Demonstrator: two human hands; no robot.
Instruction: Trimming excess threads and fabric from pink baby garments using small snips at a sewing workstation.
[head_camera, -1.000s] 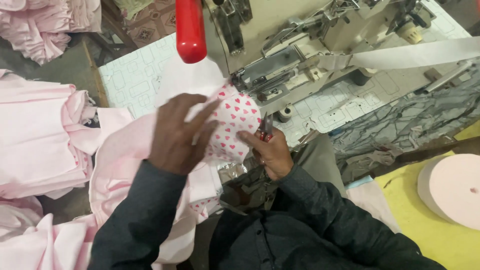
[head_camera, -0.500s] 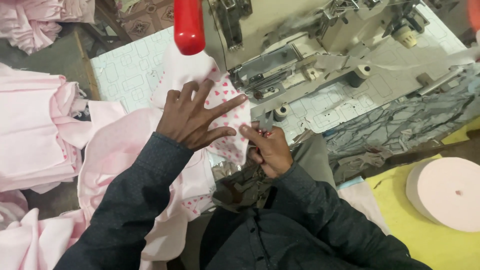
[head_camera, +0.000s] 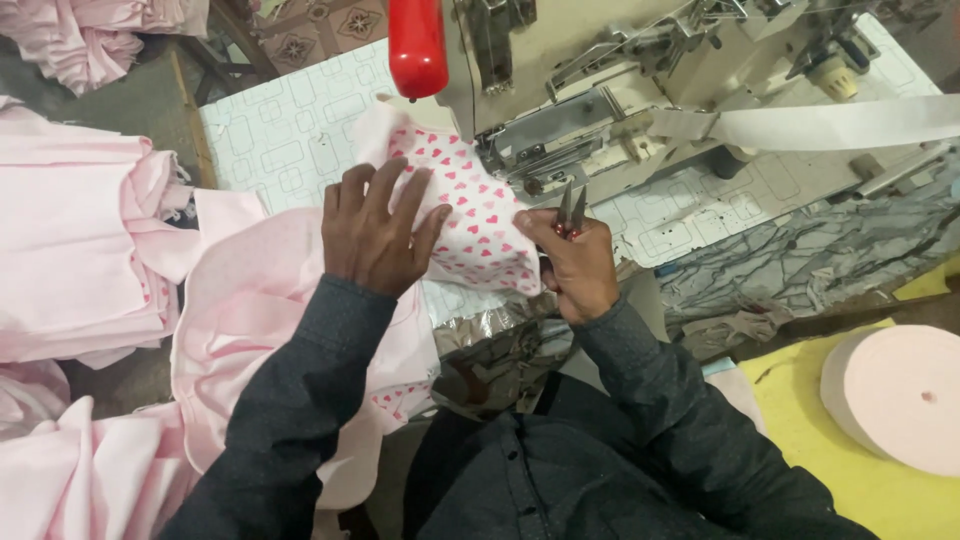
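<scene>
Patterned worktable (head_camera: 290, 130), sewing machine (head_camera: 600, 90), pink fabric piles (head_camera: 80, 250)

The person wears a dark charcoal long-sleeved shirt of slightly textured cloth, with small dark buttons running down its front. Both sleeves reach the wrists and end in plain cuffs. The 2 hands, left hand (head_camera: 375, 232) and right hand (head_camera: 575, 265), are bare, without gloves.
</scene>
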